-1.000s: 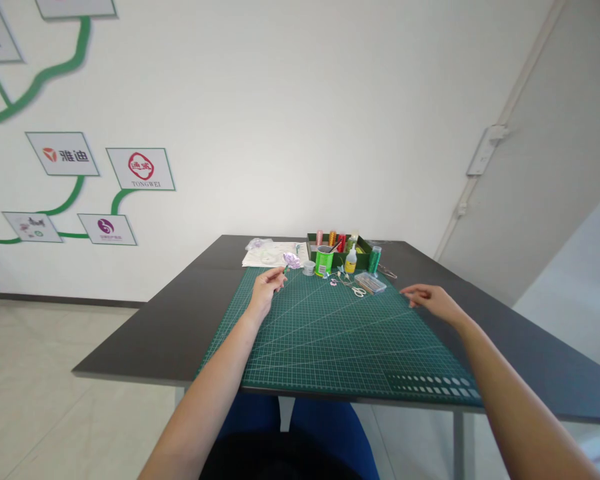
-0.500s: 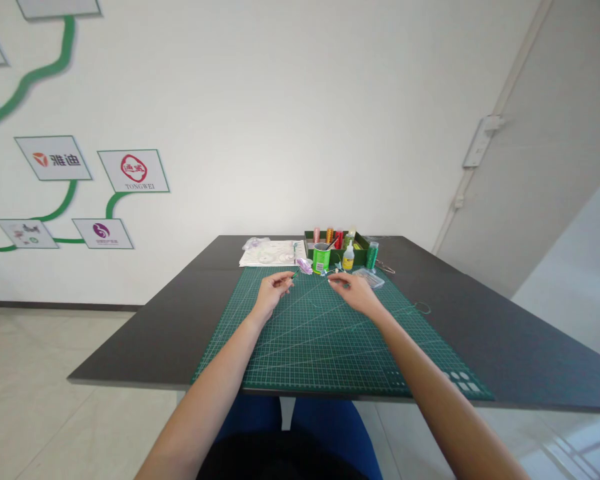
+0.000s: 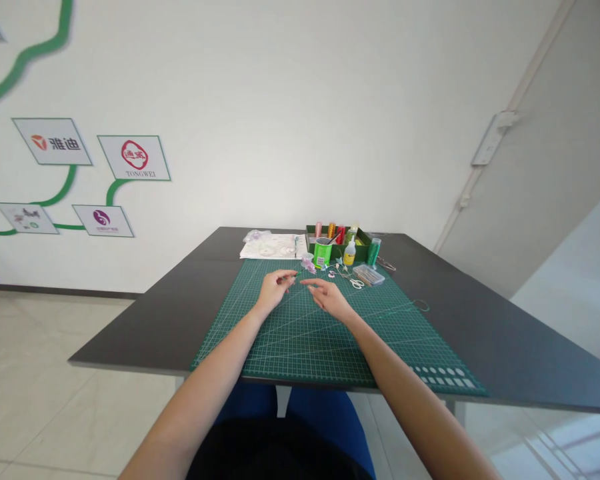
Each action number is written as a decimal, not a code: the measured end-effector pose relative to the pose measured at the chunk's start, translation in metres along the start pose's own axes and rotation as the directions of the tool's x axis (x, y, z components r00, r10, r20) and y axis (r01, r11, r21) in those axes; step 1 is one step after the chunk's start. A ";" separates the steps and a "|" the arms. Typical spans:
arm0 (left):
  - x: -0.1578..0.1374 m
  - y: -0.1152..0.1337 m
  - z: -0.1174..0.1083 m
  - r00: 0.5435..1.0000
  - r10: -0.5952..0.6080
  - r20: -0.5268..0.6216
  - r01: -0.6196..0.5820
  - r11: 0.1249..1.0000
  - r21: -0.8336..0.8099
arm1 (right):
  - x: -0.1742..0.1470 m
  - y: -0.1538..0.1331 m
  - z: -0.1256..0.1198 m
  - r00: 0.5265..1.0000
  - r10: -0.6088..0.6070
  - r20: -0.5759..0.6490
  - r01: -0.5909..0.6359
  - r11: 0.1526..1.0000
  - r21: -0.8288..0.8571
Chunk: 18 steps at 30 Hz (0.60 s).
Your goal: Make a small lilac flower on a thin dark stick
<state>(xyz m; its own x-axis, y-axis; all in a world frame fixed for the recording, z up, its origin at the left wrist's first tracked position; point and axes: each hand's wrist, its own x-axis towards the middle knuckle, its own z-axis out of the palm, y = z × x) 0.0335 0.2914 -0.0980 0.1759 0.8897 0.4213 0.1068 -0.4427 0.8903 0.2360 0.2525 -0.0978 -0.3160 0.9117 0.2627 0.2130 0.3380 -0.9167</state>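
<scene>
My left hand (image 3: pixel 275 291) is closed in a pinch above the cutting mat, holding a small purple flower (image 3: pixel 309 265) by its thin green stem (image 3: pixel 299 273). The flower's head points away to the right, in front of the green can. My right hand (image 3: pixel 330 298) is close by on the right, its index finger stretched toward the stem and the fingers apart. I see nothing clearly held in it; any thread there is too fine to make out. White-handled scissors (image 3: pixel 357 283) lie on the mat beyond my right hand, beside several small flower pieces (image 3: pixel 338 268).
The green cutting mat (image 3: pixel 300 353) covers the table's middle. Behind stand a green can (image 3: pixel 323 253), a glue bottle (image 3: pixel 349 253), a green spool (image 3: pixel 374 251) and a box (image 3: pixel 363 252) of thread spools. A clear case (image 3: pixel 369 275), papers (image 3: pixel 270 247) and loose thread (image 3: pixel 421 305) lie around.
My right hand has moved left, closer to my left hand, uncovering the scissors and small flower pieces. The left hand keeps hold of the flower. The view has shifted slightly.
</scene>
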 end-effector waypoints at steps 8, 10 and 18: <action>-0.003 -0.005 0.002 1.000 0.002 0.017 -0.005 0.991 0.137 | -0.005 0.003 0.002 0.998 -0.038 0.058 0.044 0.994 -0.102; -0.005 -0.004 0.002 0.999 0.038 0.021 -0.041 0.977 0.208 | -0.006 0.003 0.002 0.996 -0.050 0.071 0.059 0.991 -0.118; -0.013 0.003 0.002 0.981 0.169 0.098 -0.195 0.817 0.543 | -0.011 -0.009 -0.004 0.986 -0.033 0.164 0.052 0.993 -0.109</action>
<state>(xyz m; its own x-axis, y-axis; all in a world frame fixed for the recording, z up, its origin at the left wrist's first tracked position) 0.0338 0.2783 -0.1015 0.2861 0.7868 0.5469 0.5842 -0.5956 0.5513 0.2408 0.2407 -0.0909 -0.4704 0.8491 0.2401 0.2958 0.4081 -0.8637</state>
